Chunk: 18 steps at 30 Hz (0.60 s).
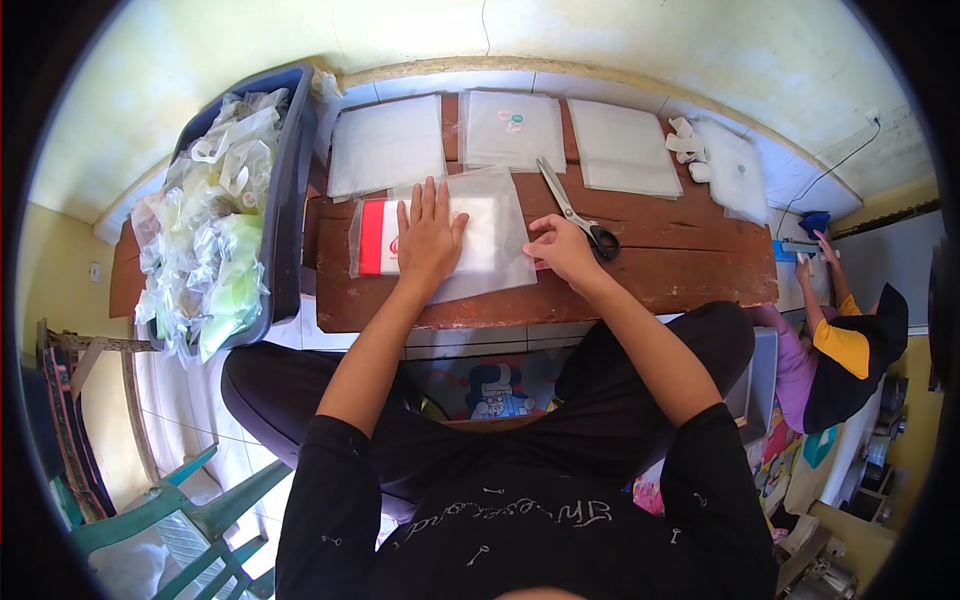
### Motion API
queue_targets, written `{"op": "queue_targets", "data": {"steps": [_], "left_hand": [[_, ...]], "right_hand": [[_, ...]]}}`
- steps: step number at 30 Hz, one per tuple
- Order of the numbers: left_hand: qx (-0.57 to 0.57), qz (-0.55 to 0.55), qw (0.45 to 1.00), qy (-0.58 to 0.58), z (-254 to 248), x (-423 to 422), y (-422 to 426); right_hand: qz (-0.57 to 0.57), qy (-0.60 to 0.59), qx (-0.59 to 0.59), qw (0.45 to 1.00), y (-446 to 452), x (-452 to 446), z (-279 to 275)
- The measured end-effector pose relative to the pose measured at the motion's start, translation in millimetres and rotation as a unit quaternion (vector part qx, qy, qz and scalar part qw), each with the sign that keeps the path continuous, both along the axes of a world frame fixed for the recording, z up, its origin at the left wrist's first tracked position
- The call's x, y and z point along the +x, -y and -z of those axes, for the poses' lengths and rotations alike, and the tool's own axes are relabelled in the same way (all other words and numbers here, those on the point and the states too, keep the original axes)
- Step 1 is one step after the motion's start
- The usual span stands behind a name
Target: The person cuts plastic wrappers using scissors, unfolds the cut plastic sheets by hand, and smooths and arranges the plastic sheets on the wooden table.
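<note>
A clear plastic sheet or bag (507, 262) lies on the low wooden table, with a red and white packet (372, 238) under or inside it. My left hand (432, 240) rests flat on the packet, fingers spread and pointing away from me. At the right edge of the plastic, my right hand (560, 248) has its thumb and index finger pinched together on the edge. Black-handled scissors (570, 205) lie just beyond my right hand, their blades pointing to the far left.
Stacks of clear plastic (388, 148), (625, 145) line the back of the wooden table (690, 250). A dark tub (285, 215) full of crumpled plastic stands at left. White rolls (685, 140) lie at right. Another person (850, 345) works far right; a green chair (225, 505) stands lower left.
</note>
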State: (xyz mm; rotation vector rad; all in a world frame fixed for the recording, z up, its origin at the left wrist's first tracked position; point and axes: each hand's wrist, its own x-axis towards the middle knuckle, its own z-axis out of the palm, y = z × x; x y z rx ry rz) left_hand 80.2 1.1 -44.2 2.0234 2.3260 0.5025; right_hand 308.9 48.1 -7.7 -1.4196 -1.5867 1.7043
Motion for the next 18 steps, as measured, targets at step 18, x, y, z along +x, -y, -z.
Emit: {"op": "queue_targets", "data": {"steps": [18], "left_hand": [[0.0,-0.005,1.0,-0.005,0.1,-0.2,-0.7]], "right_hand": [[0.043,0.183,0.315,0.931,-2.9,38.3,-28.9]]}}
